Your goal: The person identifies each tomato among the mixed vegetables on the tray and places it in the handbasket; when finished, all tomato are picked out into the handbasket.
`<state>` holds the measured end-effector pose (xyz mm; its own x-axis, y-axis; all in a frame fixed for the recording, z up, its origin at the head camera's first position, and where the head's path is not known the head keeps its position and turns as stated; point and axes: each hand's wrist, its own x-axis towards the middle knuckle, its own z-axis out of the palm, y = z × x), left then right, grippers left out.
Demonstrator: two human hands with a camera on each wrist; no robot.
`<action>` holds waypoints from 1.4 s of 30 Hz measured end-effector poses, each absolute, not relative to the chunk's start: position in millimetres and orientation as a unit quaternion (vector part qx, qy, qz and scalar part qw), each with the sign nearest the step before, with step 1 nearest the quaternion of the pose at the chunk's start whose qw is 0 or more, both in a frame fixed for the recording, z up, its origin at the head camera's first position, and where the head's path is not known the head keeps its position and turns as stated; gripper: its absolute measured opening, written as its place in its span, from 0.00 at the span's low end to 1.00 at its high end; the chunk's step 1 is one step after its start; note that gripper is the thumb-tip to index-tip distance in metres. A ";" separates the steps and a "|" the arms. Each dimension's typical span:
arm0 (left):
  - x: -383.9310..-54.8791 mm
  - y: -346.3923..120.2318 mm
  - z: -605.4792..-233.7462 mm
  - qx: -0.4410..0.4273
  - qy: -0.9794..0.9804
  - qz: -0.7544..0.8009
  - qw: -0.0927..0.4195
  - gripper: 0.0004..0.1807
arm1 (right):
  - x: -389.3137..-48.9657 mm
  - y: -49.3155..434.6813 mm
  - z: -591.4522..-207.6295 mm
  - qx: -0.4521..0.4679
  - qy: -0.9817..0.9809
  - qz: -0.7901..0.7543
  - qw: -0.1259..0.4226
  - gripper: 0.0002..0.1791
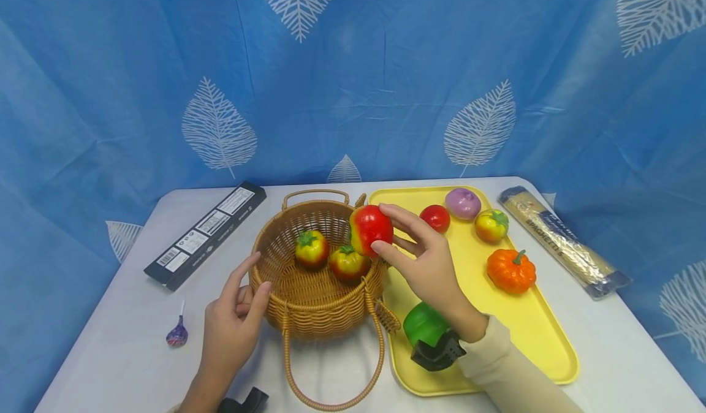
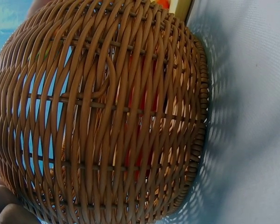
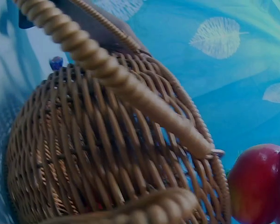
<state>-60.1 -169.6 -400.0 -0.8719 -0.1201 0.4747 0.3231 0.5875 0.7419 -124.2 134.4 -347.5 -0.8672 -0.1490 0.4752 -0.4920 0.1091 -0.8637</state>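
A round wicker basket stands on the table with two red-and-yellow toy tomatoes inside, their green leaf tops showing. My left hand holds its left rim, thumb over the edge; in the left wrist view only some fingers appear beside the weave. Above the basket's right rim, my right hand pinches another red-and-yellow toy tomato between thumb and fingers. That tomato also shows beyond the rim in the right wrist view.
A yellow tray on the right carries a red tomato, purple onion, red-and-yellow tomato, orange pumpkin and green pepper. Spaghetti lies beyond it. Leftward are a black box and lollipop. The front handle hangs down.
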 end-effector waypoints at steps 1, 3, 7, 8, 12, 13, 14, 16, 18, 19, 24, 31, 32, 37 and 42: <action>-60.4 -169.6 -400.1 -0.058 -0.857 -0.449 0.246 0.29 | -123.7 132.4 -348.2 0.224 -0.732 0.628 0.138 0.31; -60.4 -169.5 -399.4 -0.056 -0.858 -0.448 0.246 0.29 | -122.7 128.3 -348.9 0.233 -0.734 0.622 0.142 0.31; -60.2 -169.5 -398.7 -0.053 -0.859 -0.446 0.246 0.29 | -121.0 119.0 -349.3 0.260 -0.738 0.604 0.153 0.31; -59.9 -169.5 -398.0 -0.052 -0.859 -0.446 0.246 0.29 | -120.8 116.6 -349.8 0.268 -0.740 0.597 0.155 0.31; -59.7 -169.6 -398.0 -0.049 -0.859 -0.446 0.245 0.29 | -120.3 108.3 -354.1 0.302 -0.762 0.543 0.182 0.31; -60.0 -169.6 -397.7 -0.051 -0.859 -0.445 0.247 0.29 | -120.6 106.9 -355.6 0.308 -0.768 0.528 0.192 0.30; -60.1 -169.7 -397.8 -0.053 -0.859 -0.444 0.248 0.29 | -121.0 105.6 -357.0 0.314 -0.773 0.513 0.201 0.30; -60.3 -170.0 -398.0 -0.058 -0.858 -0.443 0.252 0.29 | -122.0 103.8 -360.0 0.322 -0.782 0.487 0.217 0.30; -60.5 -170.3 -398.4 -0.064 -0.857 -0.442 0.256 0.29 | -122.4 102.6 -362.5 0.326 -0.789 0.471 0.223 0.31; -60.5 -170.3 -398.4 -0.066 -0.857 -0.442 0.257 0.29 | -122.7 101.9 -363.6 0.329 -0.791 0.466 0.222 0.31; -60.3 -170.6 -399.0 -0.067 -0.856 -0.442 0.259 0.30 | -121.4 97.5 -367.1 0.343 -0.802 0.445 0.203 0.30; -60.7 -169.9 -398.5 -0.062 -0.857 -0.444 0.254 0.30 | -120.4 95.1 -370.0 0.359 -0.806 0.427 0.197 0.15; -60.8 -169.7 -398.4 -0.061 -0.857 -0.445 0.254 0.30 | -120.5 95.0 -370.7 0.359 -0.807 0.425 0.198 0.14; -60.5 -168.6 -399.1 -0.057 -0.858 -0.446 0.249 0.29 | -120.4 96.4 -371.7 0.356 -0.811 0.422 0.192 0.11; -60.1 -168.3 -399.6 -0.056 -0.858 -0.444 0.252 0.29 | -122.9 104.2 -366.2 0.358 -0.795 0.454 0.185 0.09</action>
